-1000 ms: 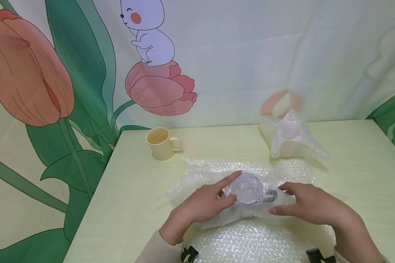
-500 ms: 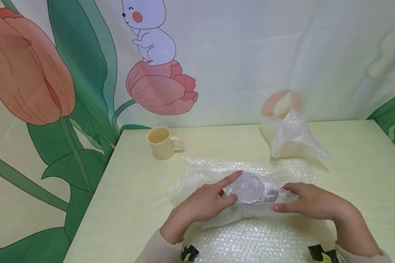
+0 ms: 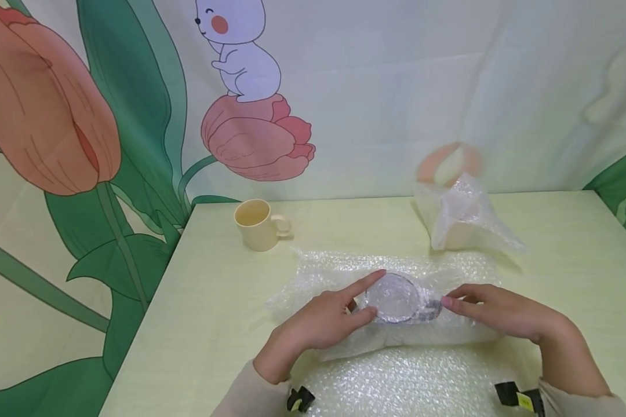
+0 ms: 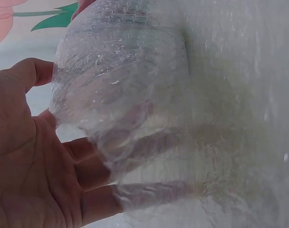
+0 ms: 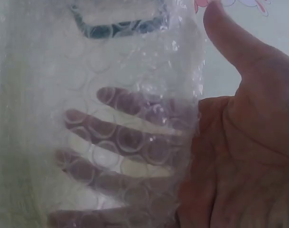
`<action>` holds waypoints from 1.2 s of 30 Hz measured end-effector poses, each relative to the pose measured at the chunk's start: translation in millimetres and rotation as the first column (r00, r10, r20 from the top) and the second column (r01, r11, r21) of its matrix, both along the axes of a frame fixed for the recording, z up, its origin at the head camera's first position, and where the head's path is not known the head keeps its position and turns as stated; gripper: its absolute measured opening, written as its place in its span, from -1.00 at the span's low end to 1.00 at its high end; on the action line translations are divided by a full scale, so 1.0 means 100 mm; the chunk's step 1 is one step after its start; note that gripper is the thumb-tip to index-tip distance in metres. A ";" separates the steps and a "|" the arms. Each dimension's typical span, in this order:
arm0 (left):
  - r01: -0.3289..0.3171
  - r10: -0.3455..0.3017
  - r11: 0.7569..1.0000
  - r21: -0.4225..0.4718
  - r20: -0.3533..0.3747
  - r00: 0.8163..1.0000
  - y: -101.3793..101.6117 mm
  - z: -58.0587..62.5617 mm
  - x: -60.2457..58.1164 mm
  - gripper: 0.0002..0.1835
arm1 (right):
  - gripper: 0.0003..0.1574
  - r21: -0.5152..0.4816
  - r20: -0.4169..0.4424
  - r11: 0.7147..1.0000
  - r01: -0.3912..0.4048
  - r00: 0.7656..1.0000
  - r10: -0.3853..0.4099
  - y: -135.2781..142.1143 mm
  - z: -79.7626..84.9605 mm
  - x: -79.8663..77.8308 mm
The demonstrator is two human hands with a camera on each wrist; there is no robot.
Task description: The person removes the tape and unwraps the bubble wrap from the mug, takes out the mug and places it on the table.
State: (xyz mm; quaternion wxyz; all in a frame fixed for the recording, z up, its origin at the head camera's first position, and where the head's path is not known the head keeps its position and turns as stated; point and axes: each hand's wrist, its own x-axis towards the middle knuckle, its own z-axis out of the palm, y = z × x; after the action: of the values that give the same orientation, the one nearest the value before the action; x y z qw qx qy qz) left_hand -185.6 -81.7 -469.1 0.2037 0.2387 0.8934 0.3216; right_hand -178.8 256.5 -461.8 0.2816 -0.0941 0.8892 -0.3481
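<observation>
A bubble-wrapped mug lies under clear film near the table's middle, its round rim upward and its dark handle pointing right. My left hand holds its left side, thumb on the near side and index finger along the rim. In the left wrist view, several fingers show through the bubble wrap. My right hand touches the wrap by the handle with the thumb. Its fingers lie straight and spread behind the film in the right wrist view, below the teal handle.
A yellow mug stands at the back left. Another bubble-wrapped object stands at the back right. A loose bubble wrap sheet spreads toward me on the pale table. A printed curtain hangs behind.
My right thumb has moved up and inward against the wrapped handle, drawing closer to the index finger. The left hand keeps its hold on the wrapped mug.
</observation>
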 end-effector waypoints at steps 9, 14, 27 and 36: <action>-0.002 0.002 1.000 -0.004 0.004 1.000 -0.01 0.00 -0.01 -0.37 | -0.06 -0.040 0.025 0.999 0.013 1.000 -0.012 0.03 -0.01 -0.02; -0.001 0.001 1.000 -0.003 0.005 1.000 -0.01 0.01 -0.01 -0.36 | -0.12 -0.045 0.024 0.999 0.006 1.000 -0.005 0.02 -0.01 -0.03; 0.028 -0.028 1.000 -0.001 0.001 1.000 -0.02 0.00 -0.02 -0.33 | -0.27 -0.013 0.014 1.000 0.004 1.000 -0.004 -0.03 0.05 0.04; -0.009 0.010 0.999 0.051 -0.022 1.000 -0.05 0.10 0.00 -0.22 | -0.62 -0.037 -0.139 0.997 -0.068 0.988 0.062 -0.07 0.14 0.05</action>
State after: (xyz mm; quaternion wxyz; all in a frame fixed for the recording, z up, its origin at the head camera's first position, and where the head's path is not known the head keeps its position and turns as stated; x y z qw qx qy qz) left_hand -185.5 -86.5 -459.2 0.1862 0.2431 0.8882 0.3424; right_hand -173.4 250.0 -447.4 0.2287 -0.1526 0.8955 -0.3499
